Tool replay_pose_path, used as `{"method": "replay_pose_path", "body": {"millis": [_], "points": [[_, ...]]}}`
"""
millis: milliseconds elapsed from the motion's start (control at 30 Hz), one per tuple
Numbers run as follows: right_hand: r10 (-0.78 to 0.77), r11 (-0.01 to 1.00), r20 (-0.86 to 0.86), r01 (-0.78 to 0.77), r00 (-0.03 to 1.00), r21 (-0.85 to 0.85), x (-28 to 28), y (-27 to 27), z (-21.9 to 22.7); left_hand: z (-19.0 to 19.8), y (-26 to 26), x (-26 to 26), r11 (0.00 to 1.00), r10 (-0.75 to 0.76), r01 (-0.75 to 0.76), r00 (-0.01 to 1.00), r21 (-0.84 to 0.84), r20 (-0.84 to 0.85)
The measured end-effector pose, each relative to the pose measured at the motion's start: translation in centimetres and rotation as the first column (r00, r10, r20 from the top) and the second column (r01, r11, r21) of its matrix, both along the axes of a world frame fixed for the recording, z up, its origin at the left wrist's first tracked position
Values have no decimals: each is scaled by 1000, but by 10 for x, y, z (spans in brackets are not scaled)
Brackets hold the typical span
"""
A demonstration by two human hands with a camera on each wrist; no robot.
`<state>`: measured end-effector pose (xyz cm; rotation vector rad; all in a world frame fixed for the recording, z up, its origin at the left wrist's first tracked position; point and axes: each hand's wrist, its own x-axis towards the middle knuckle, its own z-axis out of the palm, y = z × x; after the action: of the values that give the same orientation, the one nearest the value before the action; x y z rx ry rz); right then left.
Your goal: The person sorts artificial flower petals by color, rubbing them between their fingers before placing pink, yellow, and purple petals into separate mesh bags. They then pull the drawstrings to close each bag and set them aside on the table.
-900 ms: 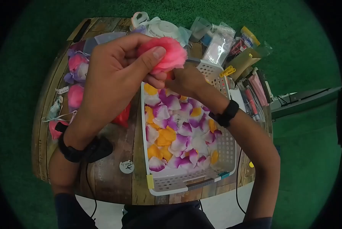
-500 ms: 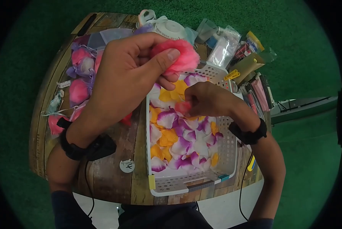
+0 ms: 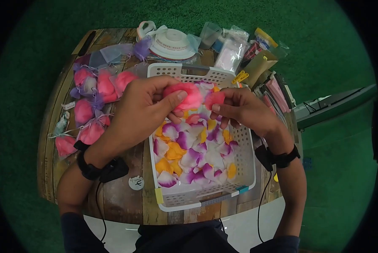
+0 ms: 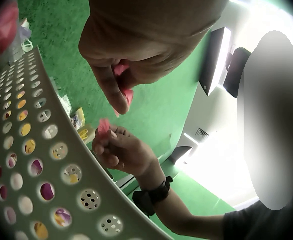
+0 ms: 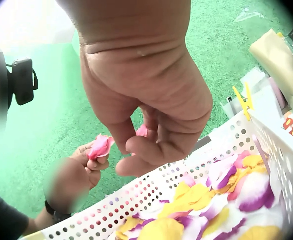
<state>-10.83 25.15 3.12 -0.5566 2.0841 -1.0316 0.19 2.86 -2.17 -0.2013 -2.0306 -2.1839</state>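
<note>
In the head view my left hand (image 3: pixel 144 105) grips a stack of pink petals (image 3: pixel 190 96) between thumb and fingers, above the far part of a white perforated basket (image 3: pixel 152 160). To its right, my right hand (image 3: pixel 250 110) pinches a pink artificial petal (image 3: pixel 214 98) close beside the stack. The left wrist view shows this petal (image 4: pixel 104 126) at the right fingertips, below the left hand (image 4: pixel 141 60). Purple-and-white petals (image 3: pixel 192 157) and yellow petals (image 3: pixel 175 150) lie loose in the basket, with a pink petal (image 3: pixel 193 119) among them.
Sheer drawstring bags with pink contents (image 3: pixel 83 110) cover the table's left side. Behind the basket sits a ribbon spool (image 3: pixel 174 39). A yellow clip (image 3: pixel 241 77) is on the basket's far right corner, near clear plastic packets (image 3: pixel 231 52) and upright booklets (image 3: pixel 279 90).
My right hand has risen out of the basket with a pink petal, coming up beside the stack. The left hand keeps its hold on the stack and sits lower in view.
</note>
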Motion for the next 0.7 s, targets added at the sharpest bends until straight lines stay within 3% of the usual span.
{"method": "replay_pose_path", "body": {"millis": [233, 333, 433, 500, 633, 700], "points": [[-33, 970, 11, 35, 999, -239, 21, 19, 11, -2, 5, 4, 998, -42, 46, 995, -34, 95], [-61, 971, 20, 65, 998, -232, 43, 39, 28, -3, 11, 12, 996, -73, 79, 988, -40, 138], [-77, 969, -105, 49, 992, -243, 59, 58, 22, 4, 22, 21, 993, -88, 98, 985, -64, 150], [-23, 881, -419, -179, 908, -437, 69, 64, 7, 8, 31, 27, 991, -80, 93, 988, -96, 129], [63, 877, -355, -222, 933, -427, 100, 70, 27, 19, 59, 46, 977, -145, 165, 978, -136, 148], [53, 894, -340, -197, 939, -403, 110, 68, 33, 20, 71, 55, 969, -143, 155, 987, -193, 77]]}}
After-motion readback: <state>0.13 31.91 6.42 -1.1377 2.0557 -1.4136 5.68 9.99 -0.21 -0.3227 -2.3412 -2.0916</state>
